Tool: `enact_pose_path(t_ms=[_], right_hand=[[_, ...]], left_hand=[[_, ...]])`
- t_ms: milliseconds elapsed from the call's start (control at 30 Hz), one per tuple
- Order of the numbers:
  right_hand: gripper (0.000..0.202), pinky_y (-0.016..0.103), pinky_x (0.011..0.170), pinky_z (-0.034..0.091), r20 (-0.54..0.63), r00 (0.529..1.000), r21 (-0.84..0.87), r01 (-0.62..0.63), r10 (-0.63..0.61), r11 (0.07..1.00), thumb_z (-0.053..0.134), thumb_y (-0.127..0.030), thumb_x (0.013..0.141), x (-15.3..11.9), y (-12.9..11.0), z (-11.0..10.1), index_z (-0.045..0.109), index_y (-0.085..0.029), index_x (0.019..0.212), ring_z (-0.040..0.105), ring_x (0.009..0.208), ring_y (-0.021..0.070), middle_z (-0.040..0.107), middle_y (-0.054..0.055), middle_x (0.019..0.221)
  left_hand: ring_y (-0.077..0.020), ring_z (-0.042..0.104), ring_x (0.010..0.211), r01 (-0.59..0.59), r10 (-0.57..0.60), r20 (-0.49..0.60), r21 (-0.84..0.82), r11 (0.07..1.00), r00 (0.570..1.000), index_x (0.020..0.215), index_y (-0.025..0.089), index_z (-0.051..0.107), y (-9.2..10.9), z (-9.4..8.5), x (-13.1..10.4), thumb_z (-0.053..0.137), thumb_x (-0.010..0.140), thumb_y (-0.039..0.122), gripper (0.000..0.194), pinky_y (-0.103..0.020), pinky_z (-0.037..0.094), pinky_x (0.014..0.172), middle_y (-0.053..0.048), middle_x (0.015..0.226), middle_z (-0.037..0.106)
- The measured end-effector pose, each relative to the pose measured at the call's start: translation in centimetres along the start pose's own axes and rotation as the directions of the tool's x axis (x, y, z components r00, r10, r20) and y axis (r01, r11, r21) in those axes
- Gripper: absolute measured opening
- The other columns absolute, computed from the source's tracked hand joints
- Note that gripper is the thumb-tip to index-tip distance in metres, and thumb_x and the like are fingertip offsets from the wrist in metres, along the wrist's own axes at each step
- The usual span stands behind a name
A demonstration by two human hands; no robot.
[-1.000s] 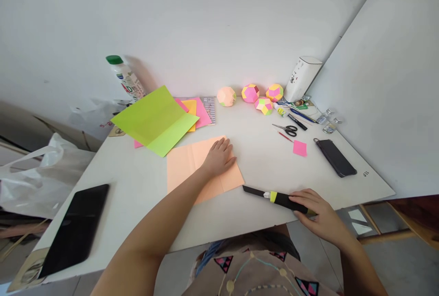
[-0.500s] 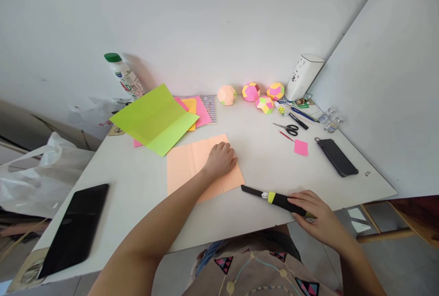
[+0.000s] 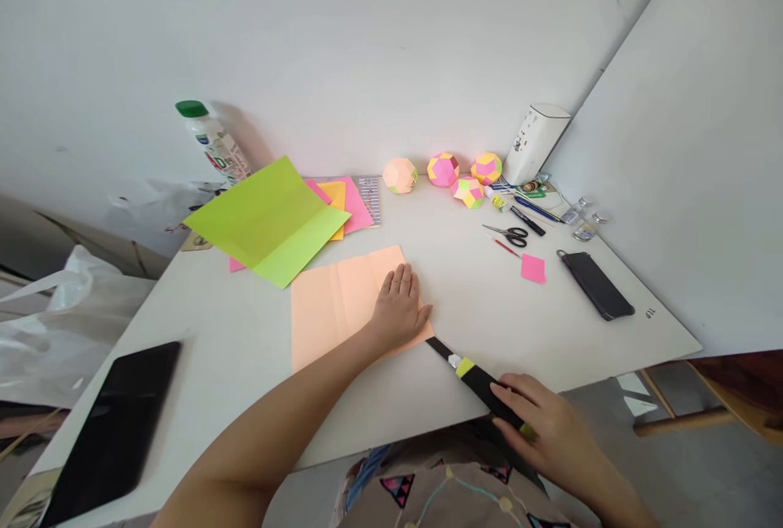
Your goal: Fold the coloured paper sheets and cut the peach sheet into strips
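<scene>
A creased peach paper (image 3: 318,299) lies on the white table. My left hand (image 3: 400,308) rests flat on its right part, with the fingers stretched out. In my right hand (image 3: 532,418) is a black and yellow-green utility knife (image 3: 486,385), held by its handle near the table's front edge. The knife's dark blade meets the paper's lower right corner, and its tip is hidden there. Beyond the peach paper, a folded green sheet (image 3: 269,218) lies over pink and orange papers (image 3: 356,206).
Four paper balls, one of them peach (image 3: 400,175), stand along the wall. Scissors (image 3: 514,234), pens, a pink note (image 3: 533,268) and a black phone (image 3: 596,285) lie to the right. On the left are a black tablet (image 3: 113,430) and a bottle (image 3: 214,140).
My left hand has uncurled and flattened on the paper. The knife has turned and moved left, and its blade now reaches the paper's corner. The view has shifted slightly.
</scene>
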State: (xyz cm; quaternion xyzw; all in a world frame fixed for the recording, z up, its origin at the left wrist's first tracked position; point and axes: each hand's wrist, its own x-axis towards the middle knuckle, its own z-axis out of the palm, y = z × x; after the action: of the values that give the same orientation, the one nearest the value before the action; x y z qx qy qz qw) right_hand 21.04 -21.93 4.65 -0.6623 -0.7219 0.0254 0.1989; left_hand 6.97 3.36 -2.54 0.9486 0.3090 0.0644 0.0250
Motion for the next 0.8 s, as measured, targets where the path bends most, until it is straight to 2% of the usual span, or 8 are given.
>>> enact_pose_path(t_ms=[233, 600, 800], right_hand=[[0.028, 0.031, 0.067, 0.058, 0.047, 0.999, -0.108, 0.016, -0.011, 0.994, 0.045, -0.015, 0.086, 0.5, -1.1, -0.4, 0.062, -0.013, 0.108, 0.065, 0.088, 0.0213, 0.064, 0.015, 0.101], [0.029, 0.031, 0.063, 0.057, 0.088, 0.996, -0.162, 0.01, 0.004, 0.987, 0.046, -0.014, 0.083, 1.0, -1.7, -0.6, 0.063, -0.013, 0.105, 0.066, 0.082, 0.0212, 0.065, 0.014, 0.099], [0.029, 0.03, 0.059, 0.056, 0.074, 0.997, -0.189, -0.008, 0.022, 0.982, 0.046, -0.015, 0.082, 1.4, -1.7, -0.3, 0.064, -0.013, 0.104, 0.065, 0.078, 0.0203, 0.065, 0.013, 0.097]], left_hand=[[-0.0333, 0.018, 0.141, 0.005, -0.005, 0.016, 0.025, 1.0, 1.0, 0.139, -0.003, 0.034, 0.1, -0.1, 0.1, 0.027, 0.093, 0.05, 0.071, -0.045, 0.016, 0.115, -0.023, 0.149, 0.027], [-0.034, 0.019, 0.141, 0.001, -0.001, -0.011, 0.023, 1.0, 1.0, 0.139, -0.003, 0.035, 0.0, 0.5, 0.1, 0.025, 0.093, 0.051, 0.072, -0.046, 0.017, 0.114, -0.023, 0.149, 0.027], [-0.0356, 0.019, 0.14, -0.013, 0.013, -0.027, 0.011, 1.0, 1.0, 0.14, 0.001, 0.035, -0.2, 0.6, 0.0, 0.025, 0.089, 0.065, 0.083, -0.048, 0.018, 0.113, -0.023, 0.149, 0.028]])
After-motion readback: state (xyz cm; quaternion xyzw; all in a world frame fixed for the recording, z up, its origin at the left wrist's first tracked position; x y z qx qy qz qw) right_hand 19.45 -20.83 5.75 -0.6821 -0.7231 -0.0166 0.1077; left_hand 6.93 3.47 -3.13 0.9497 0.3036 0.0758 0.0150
